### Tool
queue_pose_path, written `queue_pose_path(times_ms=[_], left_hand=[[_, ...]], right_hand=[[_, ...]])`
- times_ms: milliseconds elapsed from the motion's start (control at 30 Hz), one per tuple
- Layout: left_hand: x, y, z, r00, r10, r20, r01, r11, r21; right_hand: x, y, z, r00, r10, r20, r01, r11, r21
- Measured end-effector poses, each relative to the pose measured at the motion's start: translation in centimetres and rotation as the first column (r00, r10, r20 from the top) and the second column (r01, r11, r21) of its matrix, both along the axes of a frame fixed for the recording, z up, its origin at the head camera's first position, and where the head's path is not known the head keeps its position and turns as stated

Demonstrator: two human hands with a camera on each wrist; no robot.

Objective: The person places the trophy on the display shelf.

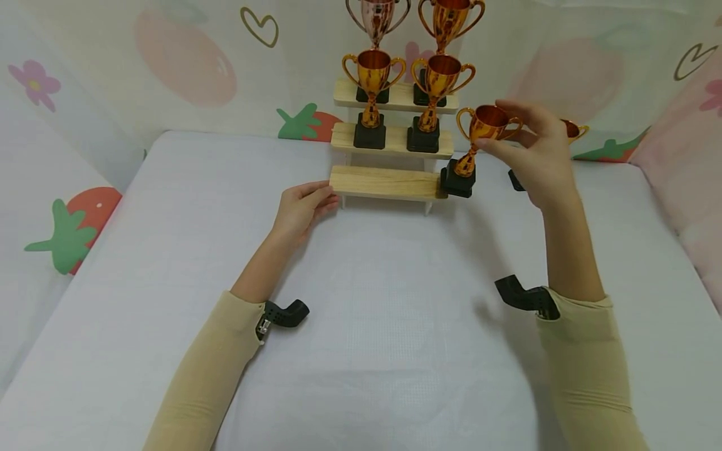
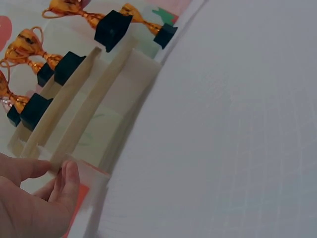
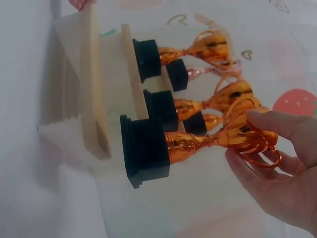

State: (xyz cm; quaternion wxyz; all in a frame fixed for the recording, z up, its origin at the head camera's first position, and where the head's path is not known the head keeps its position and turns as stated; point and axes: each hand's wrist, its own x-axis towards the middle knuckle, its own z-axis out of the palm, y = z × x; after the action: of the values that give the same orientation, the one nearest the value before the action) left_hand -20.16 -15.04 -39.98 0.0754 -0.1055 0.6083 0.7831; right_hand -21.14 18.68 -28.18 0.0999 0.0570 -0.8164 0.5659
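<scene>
My right hand (image 1: 538, 150) holds a small gold trophy (image 1: 467, 164) by its cup, thumb and fingers on either side. The trophy's black base is at the right end of the bottom step of a wooden stepped stand (image 1: 383, 181); in the right wrist view the base (image 3: 146, 151) appears raised off the step. My left hand (image 1: 301, 210) pinches the left end of that bottom step, thumb above and fingers beneath, as the left wrist view shows. Two gold trophies stand on the middle step, and a rose-coloured trophy (image 1: 376, 19) and a gold trophy (image 1: 448, 22) on the top step.
Behind my right hand another gold trophy (image 1: 572, 130) is partly hidden, its black base (image 1: 516, 180) showing on the white table (image 1: 395, 300). A curtain with strawberries, flowers and hearts (image 1: 186, 56) hangs close behind the stand.
</scene>
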Motion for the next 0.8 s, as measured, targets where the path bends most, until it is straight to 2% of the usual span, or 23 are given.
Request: queue_pose_path(times_ms=[133,533,800], left_hand=[[0.0,0.0,0.0,1.000,0.001,0.000,-0.001,1.000,0.013],[0.1,-0.1,0.0,1.000,-0.009,0.002,0.009,1.000,0.008],[0.1,-0.1,0.1,1.000,-0.008,0.004,0.008,1.000,0.011]], right_hand=[[0.0,-1.2,0.2,1.000,0.029,-0.009,-0.029,0.999,0.025],[-0.7,-4.8,-0.3,0.984,0.144,-0.106,-0.149,0.988,-0.033],[-1.4,-6.9,-0.5,0.980,0.161,-0.114,-0.165,0.986,-0.022]])
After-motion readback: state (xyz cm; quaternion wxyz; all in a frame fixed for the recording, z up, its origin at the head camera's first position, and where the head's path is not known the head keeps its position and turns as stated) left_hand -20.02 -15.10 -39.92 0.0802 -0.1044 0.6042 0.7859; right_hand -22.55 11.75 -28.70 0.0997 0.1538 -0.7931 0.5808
